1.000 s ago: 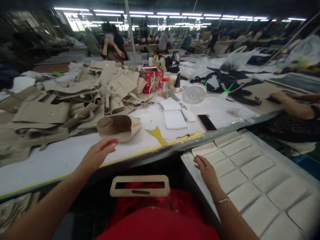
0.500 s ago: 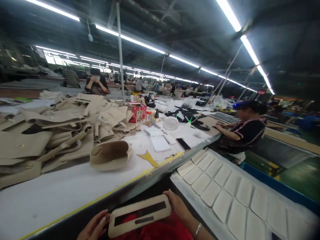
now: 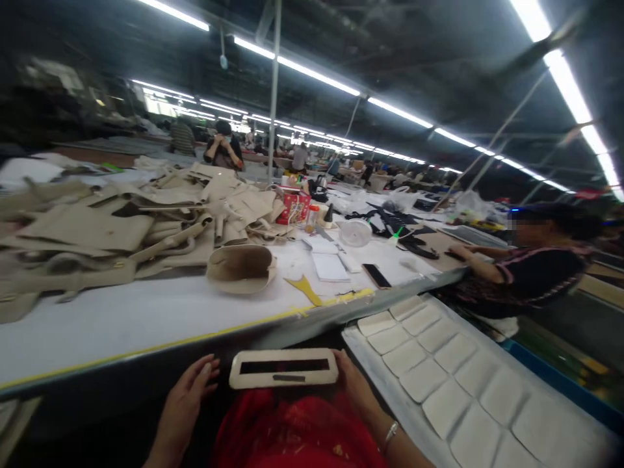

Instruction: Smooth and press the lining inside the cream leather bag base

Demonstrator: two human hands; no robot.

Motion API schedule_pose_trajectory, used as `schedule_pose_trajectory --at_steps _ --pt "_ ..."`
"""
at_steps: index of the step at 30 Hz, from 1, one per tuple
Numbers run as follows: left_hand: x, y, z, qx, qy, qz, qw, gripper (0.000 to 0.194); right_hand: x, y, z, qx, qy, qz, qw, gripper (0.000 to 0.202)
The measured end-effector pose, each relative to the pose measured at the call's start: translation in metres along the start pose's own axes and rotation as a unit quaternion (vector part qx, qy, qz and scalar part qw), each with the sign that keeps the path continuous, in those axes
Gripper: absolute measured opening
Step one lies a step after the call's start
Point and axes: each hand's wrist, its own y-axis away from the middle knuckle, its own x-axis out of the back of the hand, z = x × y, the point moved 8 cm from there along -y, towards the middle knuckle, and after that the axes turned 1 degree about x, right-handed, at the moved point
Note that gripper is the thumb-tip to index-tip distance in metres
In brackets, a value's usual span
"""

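A cream, rounded rectangular frame piece (image 3: pixel 312 381) with a dark slot and a small dark strip on it hangs in front of my red clothing. My right hand (image 3: pixel 355 383) grips its right end, the fingers partly hidden behind it. Just left of the piece, my left hand (image 3: pixel 191 390) is off it, fingers apart and holding nothing. On the table beyond lie a beige open pouch-like piece (image 3: pixel 241 268) and a yellow Y-shaped piece (image 3: pixel 305 290).
The white table (image 3: pixel 160 312) carries a heap of beige bag parts (image 3: pixel 97 227), a phone (image 3: pixel 376 275), paper (image 3: pixel 330 267) and a red box (image 3: pixel 293 207). Cream panels (image 3: pixel 441 406) lie on a board at right. A person (image 3: pixel 536 260) works at the table's right side.
My left hand has let go of the cream piece and moved away to its left. The piece now sits more level, still in my right hand. The view has turned left.
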Motion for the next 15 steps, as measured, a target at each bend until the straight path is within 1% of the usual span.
schedule_pose_trajectory --at_steps 1,3,4,6,9,11,13,15 --pt "-0.001 0.004 0.003 -0.007 -0.001 0.005 1.0 0.057 0.001 -0.002 0.006 -0.022 -0.023 -0.016 0.999 0.065" --pt "-0.006 0.009 0.004 -0.014 -0.006 0.014 1.0 0.054 0.006 -0.007 0.019 -0.063 -0.056 -0.021 0.996 0.066" --pt "-0.01 0.009 0.002 -0.012 -0.01 0.013 1.0 0.053 0.009 -0.011 0.024 -0.074 -0.063 -0.009 0.995 0.065" --pt "-0.02 0.009 -0.004 -0.01 0.007 0.006 1.0 0.05 0.01 -0.018 0.028 -0.074 -0.076 0.017 0.994 0.062" --pt "-0.042 0.006 -0.014 0.006 0.034 -0.025 0.999 0.05 0.0 -0.025 0.026 -0.058 -0.122 0.028 0.99 0.058" --pt "-0.053 0.003 -0.018 0.02 0.037 -0.034 0.999 0.051 -0.008 -0.027 0.024 -0.061 -0.141 0.031 0.988 0.057" --pt "-0.056 0.0 -0.018 0.03 0.038 -0.026 0.998 0.051 -0.015 -0.028 0.022 -0.071 -0.147 0.031 0.986 0.057" --pt "-0.056 -0.002 -0.017 0.043 0.041 -0.018 0.998 0.05 -0.02 -0.028 0.021 -0.083 -0.154 0.023 0.984 0.056"
